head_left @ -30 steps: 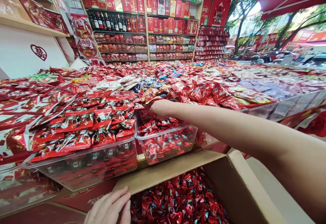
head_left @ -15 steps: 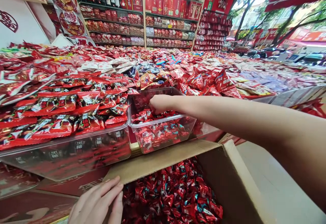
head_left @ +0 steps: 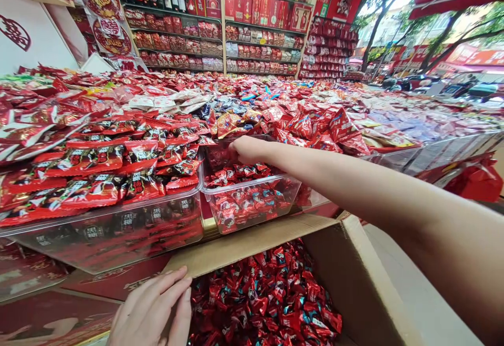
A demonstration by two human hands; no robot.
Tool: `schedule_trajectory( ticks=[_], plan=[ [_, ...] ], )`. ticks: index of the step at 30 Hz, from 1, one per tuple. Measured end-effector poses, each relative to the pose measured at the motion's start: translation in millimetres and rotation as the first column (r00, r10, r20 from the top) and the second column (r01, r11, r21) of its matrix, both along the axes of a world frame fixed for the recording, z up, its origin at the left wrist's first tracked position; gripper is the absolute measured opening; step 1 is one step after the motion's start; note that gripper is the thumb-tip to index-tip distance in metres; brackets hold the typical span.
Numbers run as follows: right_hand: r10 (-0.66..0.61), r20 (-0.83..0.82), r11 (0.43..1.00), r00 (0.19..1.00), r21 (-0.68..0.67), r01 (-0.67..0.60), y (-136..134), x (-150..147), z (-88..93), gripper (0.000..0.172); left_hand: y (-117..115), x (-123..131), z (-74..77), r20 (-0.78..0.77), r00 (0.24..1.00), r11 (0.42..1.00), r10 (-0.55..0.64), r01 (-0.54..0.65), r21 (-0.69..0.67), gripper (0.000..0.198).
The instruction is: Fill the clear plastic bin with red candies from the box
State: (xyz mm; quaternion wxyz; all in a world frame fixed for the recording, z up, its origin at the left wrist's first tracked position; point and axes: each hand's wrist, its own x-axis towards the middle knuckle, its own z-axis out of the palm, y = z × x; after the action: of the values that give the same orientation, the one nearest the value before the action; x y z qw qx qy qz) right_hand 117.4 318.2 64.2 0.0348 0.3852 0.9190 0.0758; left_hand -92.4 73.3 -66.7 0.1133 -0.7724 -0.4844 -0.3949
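Note:
My right hand (head_left: 246, 149) reaches over a clear plastic bin (head_left: 252, 207) partly filled with small red-wrapped candies (head_left: 240, 174). Its fingers curl downward at the bin's far edge; what they hold, if anything, is hidden. My left hand (head_left: 151, 309) lies flat with fingers stretched on the flap of a cardboard box (head_left: 366, 293). That box sits in front of me and holds many red foil candies (head_left: 271, 299).
A larger clear bin (head_left: 106, 230) of red snack packets stands left of the small bin. Heaps of red packets cover the wide display table (head_left: 299, 109). Shelves (head_left: 244, 25) of red boxes and bottles line the back. A street with trees shows at right.
My right hand lifted slightly toward the bin's far edge. The view dropped over the last second. My left hand stays on the box flap.

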Motion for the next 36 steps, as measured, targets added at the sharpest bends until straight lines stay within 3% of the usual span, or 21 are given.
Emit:
schedule_trajectory(
  ticks=[3,5,7,8,10,12,15,17,19,22,24,26,28,30,31,33,36],
  plan=[
    [0.023,-0.228,0.994,0.973,0.112,0.003,-23.1,1.4,30.8,0.024,-0.4,3.5,5.8,-0.011,1.0,1.0,-0.005,0.005,0.009,0.025],
    [0.092,-0.37,0.989,0.924,0.142,-0.042,-62.5,3.9,51.2,0.024,-1.5,4.9,8.3,-0.012,1.0,1.0,-0.003,0.003,0.016,0.024],
    [0.181,-0.414,0.983,0.892,0.047,-0.178,-114.2,8.6,53.0,0.023,-2.6,5.0,9.3,-0.014,1.0,1.0,0.005,-0.005,0.012,0.025],
    [0.228,-0.389,0.961,0.892,-0.055,-0.27,-140.6,11.5,42.5,0.022,-2.9,4.8,9.4,-0.018,1.0,1.0,0.009,-0.009,0.008,0.025],
    [0.324,-0.291,0.86,0.9,-0.306,-0.408,-186.0,17.1,-3.0,0.019,-3.1,4.8,9.4,-0.033,0.999,1.0,0.002,-0.002,-0.002,0.025],
    [0.283,-0.074,0.82,0.956,-0.499,-0.281,-215.5,20.9,-71.0,0.021,-2.8,5.8,9.5,-0.029,1.0,1.0,0.008,-0.008,-0.002,0.023],
    [0.16,0.11,0.817,0.981,-0.573,-0.069,-236.4,20.9,-169.6,0.047,-2.5,8.5,10.5,-0.013,0.999,0.999,0.031,-0.031,-0.004,0.021],
    [0.113,0.101,0.835,0.988,-0.549,-0.04,-244.2,18.3,-210.2,0.05,-1.8,9.6,11.9,-0.018,0.999,0.999,0.036,-0.036,-0.007,0.02],
    [0.093,0.034,0.822,0.995,-0.566,-0.058,-249.6,16.5,-228.2,0.045,-0.8,9.5,14.1,-0.037,0.999,0.999,0.039,-0.039,-0.001,0.019],
    [0.013,-0.103,0.757,0.995,-0.649,-0.077,-249.4,20.2,-227.5,0.037,-3.3,10.1,18.1,-0.052,0.998,0.999,0.032,-0.032,0.017,0.021],
    [-0.136,-0.244,0.732,0.96,-0.678,-0.069,-244.7,26.5,-216.5,0.03,-11.4,15.7,19.3,-0.006,1.0,0.999,0.002,-0.002,0.032,0.025],
    [-0.397,-0.419,0.66,0.816,-0.749,-0.063,-240.2,33.5,-199.9,0.026,-24.1,29.0,17.1,0.095,0.994,0.998,-0.058,0.059,-0.01,0.03],
    [-0.659,-0.528,0.522,0.536,-0.834,-0.18,-239.1,39.5,-179.6,0.026,-36.9,49.4,11.7,0.241,0.966,0.974,-0.089,0.135,-0.181,0.032],
    [-0.798,-0.533,0.423,0.281,-0.827,-0.369,-242.3,43.4,-159.0,0.027,-44.7,72.2,5.5,0.41,0.912,0.866,0.029,0.182,-0.466,0.035],
    [-0.817,-0.538,0.415,0.208,-0.799,-0.436,-245.2,44.4,-149.8,0.028,-46.0,82.7,3.2,0.498,0.861,0.783,0.104,0.238,-0.575,0.039],
    [-0.816,-0.561,0.444,0.14,-0.762,-0.47,-252.1,45.1,-135.9,0.028,-44.4,98.8,1.6,0.62,0.746,0.628,0.242,0.367,-0.687,0.037],
    [-0.848,-0.525,0.421,0.072,-0.751,-0.509,-259.9,44.6,-127.0,0.028,-38.8,109.6,7.0,0.729,0.565,0.511,0.386,0.526,-0.679,0.028]
  ],
)
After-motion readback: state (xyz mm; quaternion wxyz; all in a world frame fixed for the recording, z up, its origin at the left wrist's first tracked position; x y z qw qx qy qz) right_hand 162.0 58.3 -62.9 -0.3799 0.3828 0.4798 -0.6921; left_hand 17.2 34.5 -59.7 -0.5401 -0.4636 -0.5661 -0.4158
